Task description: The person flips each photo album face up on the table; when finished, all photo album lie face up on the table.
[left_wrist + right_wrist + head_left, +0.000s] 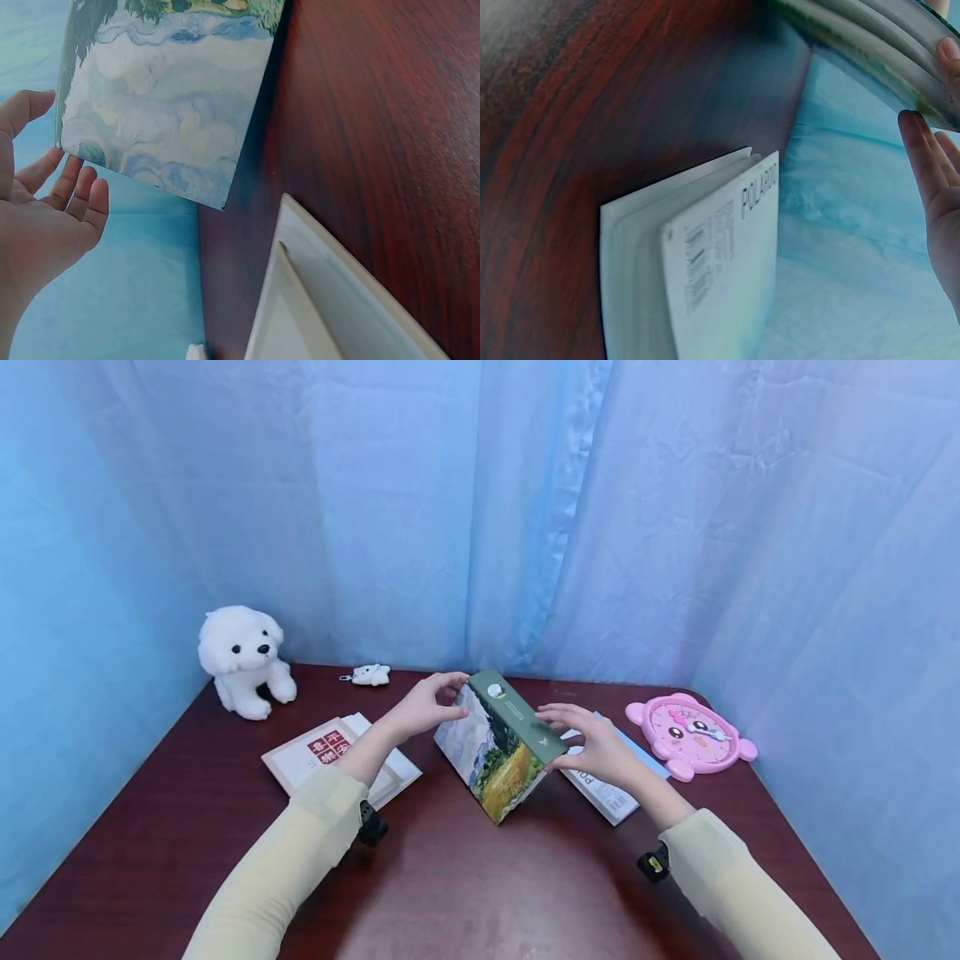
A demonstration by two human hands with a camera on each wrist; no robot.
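Observation:
Both hands hold a thick book (491,752) with a green spine and a painted landscape cover. It stands tilted above the table's middle, spine up. At the spine's far left end, my left hand (427,703) grips the corner, thumb on the cover side; in the left wrist view its fingertips touch the book's corner. The right hand (596,753) holds the spine's near right end between thumb and fingers. Page edges of the book (870,41) show in the right wrist view. Beneath the right hand lies a white and blue book (720,255) with a barcode and partly readable lettering.
A pale book or folder (300,756) with red characters lies left, partly behind the left forearm. A white plush dog (242,647) sits at the back left, near a small white keychain toy (371,674). A pink clock (693,735) lies at the right edge. Curtains (390,510) enclose the table.

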